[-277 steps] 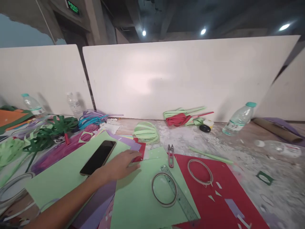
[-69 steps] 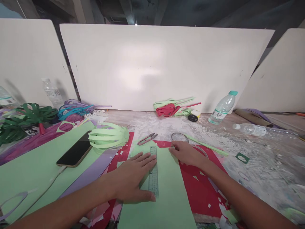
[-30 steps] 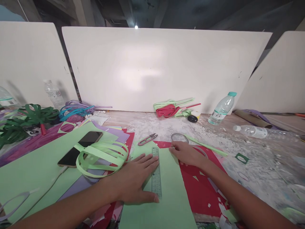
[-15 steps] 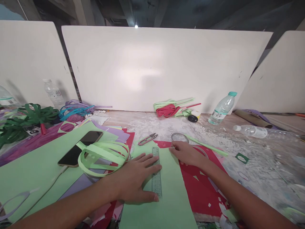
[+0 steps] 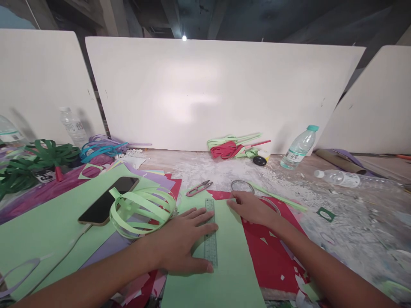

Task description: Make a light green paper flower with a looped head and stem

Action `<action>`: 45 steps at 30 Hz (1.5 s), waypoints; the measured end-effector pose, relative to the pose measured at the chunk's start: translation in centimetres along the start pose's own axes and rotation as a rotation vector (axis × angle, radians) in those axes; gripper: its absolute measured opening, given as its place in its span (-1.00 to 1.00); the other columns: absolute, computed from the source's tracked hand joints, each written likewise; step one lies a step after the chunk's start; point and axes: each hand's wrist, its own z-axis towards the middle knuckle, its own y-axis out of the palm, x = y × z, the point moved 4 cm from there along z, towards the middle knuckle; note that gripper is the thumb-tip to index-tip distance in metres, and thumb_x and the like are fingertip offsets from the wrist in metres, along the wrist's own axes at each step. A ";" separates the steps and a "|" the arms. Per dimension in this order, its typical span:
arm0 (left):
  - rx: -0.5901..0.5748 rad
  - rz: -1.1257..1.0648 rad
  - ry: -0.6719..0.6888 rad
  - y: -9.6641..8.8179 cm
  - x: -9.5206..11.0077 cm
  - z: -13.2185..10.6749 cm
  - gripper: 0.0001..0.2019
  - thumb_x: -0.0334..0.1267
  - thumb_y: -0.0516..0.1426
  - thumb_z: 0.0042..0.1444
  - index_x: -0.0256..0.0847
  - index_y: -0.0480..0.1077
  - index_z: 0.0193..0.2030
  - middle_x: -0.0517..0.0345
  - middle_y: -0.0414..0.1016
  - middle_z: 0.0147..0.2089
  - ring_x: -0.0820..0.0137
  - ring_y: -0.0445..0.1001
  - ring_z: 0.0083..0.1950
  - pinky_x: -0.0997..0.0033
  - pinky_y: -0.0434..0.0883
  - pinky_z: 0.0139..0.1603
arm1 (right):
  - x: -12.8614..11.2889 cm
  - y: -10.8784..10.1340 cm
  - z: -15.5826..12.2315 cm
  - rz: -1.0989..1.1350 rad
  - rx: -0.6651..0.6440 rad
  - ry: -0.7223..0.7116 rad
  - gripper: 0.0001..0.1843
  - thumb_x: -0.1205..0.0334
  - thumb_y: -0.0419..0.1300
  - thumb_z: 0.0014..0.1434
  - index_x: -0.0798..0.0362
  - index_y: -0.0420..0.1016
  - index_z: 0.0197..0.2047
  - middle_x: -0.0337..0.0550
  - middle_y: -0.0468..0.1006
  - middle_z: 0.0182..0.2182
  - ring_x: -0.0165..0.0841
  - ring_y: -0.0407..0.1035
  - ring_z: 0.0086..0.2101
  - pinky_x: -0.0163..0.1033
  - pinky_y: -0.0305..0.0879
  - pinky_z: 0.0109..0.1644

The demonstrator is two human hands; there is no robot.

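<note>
My left hand (image 5: pixel 186 239) lies flat with fingers spread, pressing a clear green ruler (image 5: pixel 211 252) onto a light green sheet of paper (image 5: pixel 231 273). At the sheet's far right corner is my right hand (image 5: pixel 252 208), its thumb and fingers closed in a pinch; what they hold, if anything, is hidden. Beyond the ruler lie small pink thread snips (image 5: pixel 199 188). A ball of looped light green paper strips (image 5: pixel 144 209) rests against the left forearm. A roll of tape (image 5: pixel 242 186) is just past my right hand, over red paper (image 5: pixel 272 265).
A phone (image 5: pixel 109 201) with a cable lies on green paper at left. Dark green paper loops (image 5: pixel 53 152) and blue strips (image 5: pixel 102 149) are behind it. A bottle (image 5: pixel 298 147) leans at the white partition (image 5: pixel 224 94); another bottle (image 5: pixel 353 179) lies at right.
The ball of green strips has rolled slightly and shifted a little to the right. Both hands and the ruler stay almost where they were.
</note>
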 end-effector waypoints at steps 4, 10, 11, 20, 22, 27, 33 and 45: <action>0.031 -0.023 0.002 0.1 -0.1 0.0 -0.16 0.24 0.07 -0.02 -0.10 -0.02 0.34 0.04 -0.09 0.40 0.07 -0.06 0.38 0.05 0.03 0.33 | -0.4 0.0 0.0 -0.023 0.039 -0.035 -0.82 0.19 -0.02 0.15 0.02 0.15 -0.47 -0.24 0.32 -0.50 -0.38 0.17 -0.49 -0.31 0.00 -0.46; 0.027 -0.036 0.013 0.3 -0.3 -0.1 -0.16 0.27 0.03 0.00 -0.15 -0.01 0.35 0.03 -0.11 0.41 0.05 -0.06 0.38 0.04 -0.02 0.34 | -1.0 0.5 0.0 -0.065 0.107 -0.068 -0.79 0.21 -0.03 0.15 0.02 0.13 -0.51 -0.24 0.35 -0.53 -0.39 0.17 -0.50 -0.31 -0.02 -0.46; 0.026 -0.032 0.011 0.3 -0.2 -0.1 -0.16 0.28 0.01 0.01 -0.15 -0.01 0.35 0.02 -0.11 0.41 0.04 -0.07 0.38 0.02 -0.02 0.34 | -1.1 0.7 -0.1 -0.076 0.121 -0.074 -0.79 0.22 -0.03 0.14 0.02 0.12 -0.51 -0.25 0.34 -0.54 -0.40 0.16 -0.51 -0.31 -0.03 -0.46; 0.141 0.054 0.039 -0.4 0.3 -0.1 -0.25 0.21 0.12 -0.06 -0.13 0.19 0.23 -0.02 0.20 0.27 0.03 0.15 0.25 0.02 0.03 0.28 | -3.3 1.2 -1.0 -0.152 0.177 -0.181 -0.77 0.26 -0.02 0.14 0.02 0.07 -0.54 -0.29 0.27 -0.61 -0.43 0.05 -0.57 -0.29 -0.15 -0.49; 0.138 0.053 0.042 -0.4 0.4 0.0 -0.25 0.21 0.11 -0.05 -0.13 0.18 0.23 -0.01 0.20 0.27 0.04 0.15 0.24 0.01 -0.01 0.30 | -3.7 1.4 -1.2 -0.159 0.175 -0.196 -0.75 0.26 -0.02 0.13 0.02 0.04 -0.55 -0.28 0.25 -0.62 -0.43 0.03 -0.58 -0.28 -0.16 -0.49; 0.120 0.042 0.024 -0.4 0.3 0.0 -0.25 0.23 0.09 -0.05 -0.11 0.17 0.24 -0.01 0.20 0.27 0.01 0.14 0.25 -0.04 -0.04 0.30 | -4.5 1.2 -1.8 -0.042 0.174 -0.209 -0.74 0.19 -0.04 0.18 0.01 0.07 -0.52 -0.31 0.22 -0.62 -0.43 0.05 -0.58 -0.30 -0.09 -0.50; 0.088 0.001 -0.007 0.1 0.0 -0.2 -0.19 0.28 0.05 -0.03 -0.17 0.08 0.29 -0.02 0.12 0.33 0.03 0.03 0.33 -0.04 -0.17 0.35 | -4.1 0.2 -2.4 0.085 0.053 -0.138 -0.70 0.02 0.06 0.13 0.01 0.15 -0.51 -0.31 0.18 -0.59 -0.43 0.05 -0.55 -0.31 -0.05 -0.52; 0.095 0.003 -0.009 0.3 0.0 -0.2 -0.28 0.24 0.06 0.00 -0.17 0.16 0.20 -0.04 0.22 0.25 0.01 0.03 0.32 -0.06 -0.20 0.35 | -4.8 1.5 -5.9 -0.087 -0.058 -0.080 -0.67 0.07 0.02 0.17 0.06 0.21 -0.54 -0.26 0.29 -0.59 -0.48 0.06 -0.60 -0.31 -0.16 -0.57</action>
